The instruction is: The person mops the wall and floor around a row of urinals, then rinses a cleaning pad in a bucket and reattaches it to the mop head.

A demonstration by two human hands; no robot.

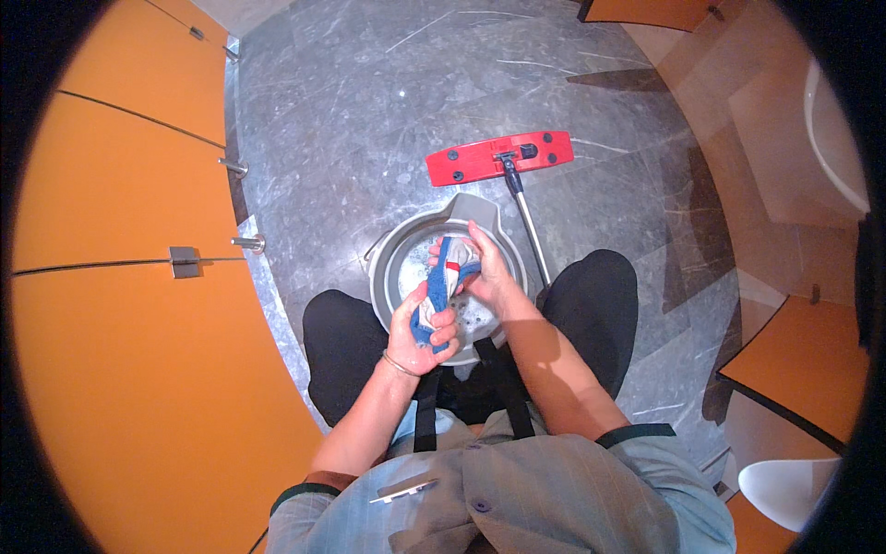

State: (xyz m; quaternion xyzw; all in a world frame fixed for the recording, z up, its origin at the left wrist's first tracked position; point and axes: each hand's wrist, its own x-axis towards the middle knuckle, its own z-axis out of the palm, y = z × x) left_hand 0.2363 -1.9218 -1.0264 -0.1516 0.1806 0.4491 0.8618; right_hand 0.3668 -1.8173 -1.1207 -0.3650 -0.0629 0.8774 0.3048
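A wet, bunched-up mop pad (439,288), blue and whitish with a small red band, is stretched between my two hands over a grey bucket (379,294). My left hand (423,338) wraps its fingers round the lower, nearer end. At the upper end, my right hand (487,270) grips the pad with the thumb side turned away from me. Below them, foamy water (475,319) shows inside the bucket, partly hidden by my hands. The bucket has a pouring spout at its far side and sits between my knees.
Just beyond the bucket, a red flat mop head (480,160) lies on the grey marble floor (369,111). Its metal handle (532,226) runs back beside my right knee. Orange cubicle panels (120,203) with metal feet line the left. White fixtures (789,489) and orange panels stand at the right.
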